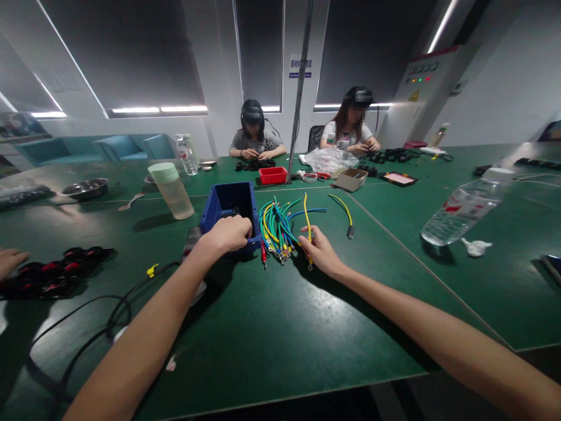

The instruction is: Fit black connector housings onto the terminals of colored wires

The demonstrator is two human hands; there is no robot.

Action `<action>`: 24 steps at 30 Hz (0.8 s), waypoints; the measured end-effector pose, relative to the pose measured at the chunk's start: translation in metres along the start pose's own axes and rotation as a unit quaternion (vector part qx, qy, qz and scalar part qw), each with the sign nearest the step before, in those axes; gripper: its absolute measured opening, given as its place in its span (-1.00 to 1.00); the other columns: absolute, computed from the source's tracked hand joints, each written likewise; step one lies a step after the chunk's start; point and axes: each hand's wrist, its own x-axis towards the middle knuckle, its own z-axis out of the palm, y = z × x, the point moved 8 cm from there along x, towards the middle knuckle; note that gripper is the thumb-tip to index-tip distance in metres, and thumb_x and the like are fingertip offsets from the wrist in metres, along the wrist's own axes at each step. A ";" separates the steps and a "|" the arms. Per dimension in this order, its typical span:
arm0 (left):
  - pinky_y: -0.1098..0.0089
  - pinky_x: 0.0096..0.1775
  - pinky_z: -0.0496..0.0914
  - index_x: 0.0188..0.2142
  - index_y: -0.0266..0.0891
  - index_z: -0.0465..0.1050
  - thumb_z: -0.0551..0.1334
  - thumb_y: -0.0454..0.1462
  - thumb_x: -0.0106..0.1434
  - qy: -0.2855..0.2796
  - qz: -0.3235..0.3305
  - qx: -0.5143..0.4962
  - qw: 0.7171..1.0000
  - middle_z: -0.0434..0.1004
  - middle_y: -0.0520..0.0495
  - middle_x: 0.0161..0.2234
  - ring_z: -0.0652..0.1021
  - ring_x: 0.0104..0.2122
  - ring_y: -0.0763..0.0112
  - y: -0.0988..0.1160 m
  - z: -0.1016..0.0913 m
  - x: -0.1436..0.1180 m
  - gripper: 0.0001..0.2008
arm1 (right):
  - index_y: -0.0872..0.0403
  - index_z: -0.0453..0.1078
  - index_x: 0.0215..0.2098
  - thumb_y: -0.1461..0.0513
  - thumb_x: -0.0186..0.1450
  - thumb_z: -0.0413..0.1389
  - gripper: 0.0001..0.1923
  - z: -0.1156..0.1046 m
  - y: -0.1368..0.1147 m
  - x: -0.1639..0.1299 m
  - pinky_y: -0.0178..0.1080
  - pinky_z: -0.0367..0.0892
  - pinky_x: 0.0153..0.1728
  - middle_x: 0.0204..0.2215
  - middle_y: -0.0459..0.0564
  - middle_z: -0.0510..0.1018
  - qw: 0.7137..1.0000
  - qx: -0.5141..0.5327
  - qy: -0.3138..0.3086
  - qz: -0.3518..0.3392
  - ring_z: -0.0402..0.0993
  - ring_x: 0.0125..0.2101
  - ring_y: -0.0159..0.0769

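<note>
My right hand [322, 250] pinches a yellow wire [306, 213] that stands nearly upright, its ring terminal below my fingers. Just left of it lies a loose bundle of green, blue, yellow and red wires [276, 225], many with ring terminals toward me. Over the near right edge of a blue bin [210, 213] reaches my left hand [231, 233], its fingertips out of sight inside. Small dark pieces [236, 211] lie in the bin. Beyond my right hand rests a separate yellow wire [344, 206] with a dark sleeve on one end.
A frosted bottle [173, 192] stands left of the bin; a clear water bottle [465, 207] is at right. Black cables [109, 313] run beside my left forearm. Farther back are a red tray [272, 175], a cardboard box [351, 180] and two seated people. Another person's hand [11, 260] shows far left.
</note>
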 end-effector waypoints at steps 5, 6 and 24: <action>0.39 -0.26 0.36 -0.28 -0.17 0.48 0.11 -0.38 0.10 0.037 -0.009 -0.003 0.999 0.53 -0.15 -0.24 0.53 -0.23 0.24 0.001 -0.009 -0.001 -0.77 | 0.02 0.14 -0.10 0.02 0.23 0.03 -0.64 0.000 0.004 0.001 -0.38 0.09 -0.66 -0.64 -0.26 0.24 1.000 0.008 -0.004 0.008 0.19 -0.66 -0.43; 0.39 -0.26 0.36 -0.27 -0.17 0.48 0.11 -0.37 0.11 0.043 -0.012 0.001 0.999 0.53 -0.16 -0.23 0.53 -0.22 0.23 0.001 -0.010 -0.001 -0.78 | 0.01 0.14 -0.10 0.02 0.23 0.03 -0.64 0.000 0.004 0.001 -0.39 0.10 -0.66 -0.64 -0.26 0.24 1.000 0.007 -0.006 0.008 0.19 -0.66 -0.43; 0.42 -0.37 0.27 -0.34 -0.22 0.49 0.22 -0.16 0.17 0.088 0.033 -0.028 0.995 0.55 -0.13 -0.33 0.52 -0.32 0.29 0.020 -0.044 -0.021 -0.82 | 0.01 0.13 -0.10 0.02 0.25 0.00 -0.67 0.002 0.000 -0.001 -0.38 0.12 -0.66 -0.66 -0.26 0.24 1.000 0.005 -0.017 0.001 0.20 -0.65 -0.41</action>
